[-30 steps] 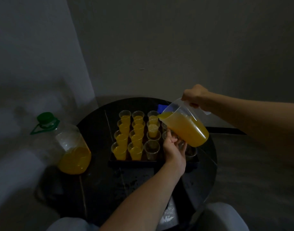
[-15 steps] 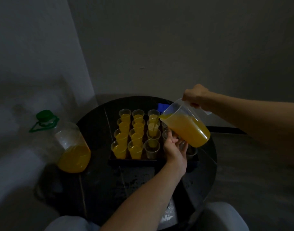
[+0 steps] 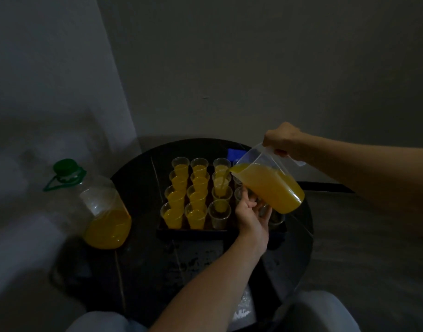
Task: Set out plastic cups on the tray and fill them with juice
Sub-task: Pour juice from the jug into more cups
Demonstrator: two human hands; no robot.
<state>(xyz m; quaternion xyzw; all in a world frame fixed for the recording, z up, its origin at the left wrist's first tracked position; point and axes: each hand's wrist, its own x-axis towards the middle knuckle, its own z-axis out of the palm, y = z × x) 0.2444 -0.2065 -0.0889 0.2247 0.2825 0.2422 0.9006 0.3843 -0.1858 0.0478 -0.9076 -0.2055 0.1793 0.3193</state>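
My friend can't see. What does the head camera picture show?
The right hand tips a clear jug, pouring orange juice into a cup on a dark tray of cups, many already full. The left hand touches empty cups nearby; a big juice bottle stands at left.

Rightmost cups (image 3: 276, 218) behind pitcher (image 3: 270, 188)

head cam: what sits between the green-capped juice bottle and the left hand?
Head view: from the green-capped clear bottle, a strip of black table, then three columns of clear plastic cups on the dark tray, reaching the left hand.
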